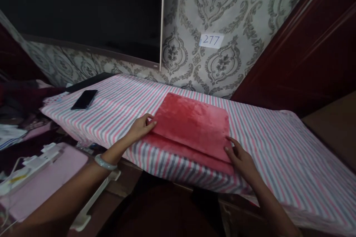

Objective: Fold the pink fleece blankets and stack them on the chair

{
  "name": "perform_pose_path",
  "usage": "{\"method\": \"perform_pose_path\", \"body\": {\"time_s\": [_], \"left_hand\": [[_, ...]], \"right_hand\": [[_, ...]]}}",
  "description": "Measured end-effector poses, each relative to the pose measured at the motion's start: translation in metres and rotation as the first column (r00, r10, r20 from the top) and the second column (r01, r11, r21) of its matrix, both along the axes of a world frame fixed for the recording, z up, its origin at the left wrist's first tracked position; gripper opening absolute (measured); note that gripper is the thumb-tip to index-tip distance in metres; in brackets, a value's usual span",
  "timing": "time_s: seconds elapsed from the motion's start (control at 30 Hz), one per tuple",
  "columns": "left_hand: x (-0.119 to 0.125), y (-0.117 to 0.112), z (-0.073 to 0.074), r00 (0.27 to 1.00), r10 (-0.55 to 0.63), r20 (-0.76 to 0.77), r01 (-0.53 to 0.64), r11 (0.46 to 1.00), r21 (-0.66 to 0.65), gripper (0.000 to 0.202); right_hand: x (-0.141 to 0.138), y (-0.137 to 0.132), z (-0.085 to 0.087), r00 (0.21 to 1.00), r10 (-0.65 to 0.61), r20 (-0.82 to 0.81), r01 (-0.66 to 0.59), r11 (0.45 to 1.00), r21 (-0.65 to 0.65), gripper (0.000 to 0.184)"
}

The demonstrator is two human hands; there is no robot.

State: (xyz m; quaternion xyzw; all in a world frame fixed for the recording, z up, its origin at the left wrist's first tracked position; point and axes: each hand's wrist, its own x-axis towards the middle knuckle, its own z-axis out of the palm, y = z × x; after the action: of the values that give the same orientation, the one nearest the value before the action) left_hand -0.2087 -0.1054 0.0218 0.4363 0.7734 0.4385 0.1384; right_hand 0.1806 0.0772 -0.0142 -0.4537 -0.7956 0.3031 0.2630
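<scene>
A folded red plush cloth lies on a table covered with a pink, grey and white striped sheet. My left hand is at the cloth's left edge, fingers curled and pinching the upper fold. My right hand rests at the cloth's near right corner, fingers pressed on the edge of the fold. A pale bangle sits on my left wrist.
A black phone lies at the sheet's far left. A dark screen hangs on the patterned wall, with a paper label "277" beside it. A white and pink device stands low left. A dark red door is at right.
</scene>
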Motion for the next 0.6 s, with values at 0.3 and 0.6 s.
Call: {"method": "perform_pose_path", "body": {"time_s": [0.3,0.6], "left_hand": [[0.002,0.005,-0.010,0.966,-0.044,0.254,-0.008,0.980,0.198,0.023],[0.001,0.001,-0.007,0.973,-0.052,0.226,0.013,0.985,0.173,0.028]], "right_hand": [[-0.001,-0.008,0.001,0.974,-0.078,-0.212,0.057,0.993,-0.102,0.066],[0.003,-0.012,-0.012,0.969,-0.068,-0.238,0.031,0.987,-0.158,0.063]]}}
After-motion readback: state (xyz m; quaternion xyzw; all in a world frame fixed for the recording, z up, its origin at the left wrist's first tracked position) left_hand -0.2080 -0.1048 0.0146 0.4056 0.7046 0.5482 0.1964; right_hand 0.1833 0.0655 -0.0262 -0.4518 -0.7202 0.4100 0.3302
